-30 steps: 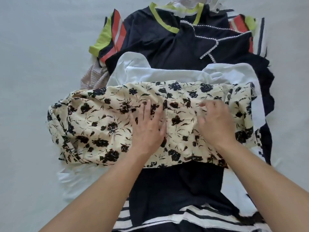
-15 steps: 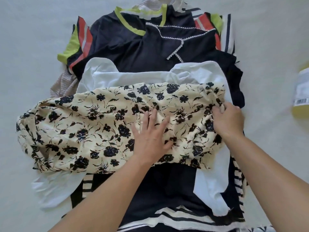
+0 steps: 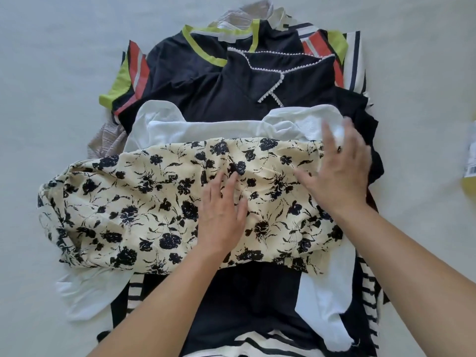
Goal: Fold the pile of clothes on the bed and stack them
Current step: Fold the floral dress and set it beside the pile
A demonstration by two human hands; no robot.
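Your left hand lies flat, fingers apart, on the floral garment; your right hand spreads open above its right end.

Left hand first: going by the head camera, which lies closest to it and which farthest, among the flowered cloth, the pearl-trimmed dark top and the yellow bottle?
1. Flowered cloth: directly under the left hand, which rests flat on it.
2. Pearl-trimmed dark top: up the pile, beyond the white garment.
3. Yellow bottle: far right edge, off the pile on the bed.

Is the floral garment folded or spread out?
Folded once, it seems: the floral garment lies as a wide band across the pile, left hand pressing it.
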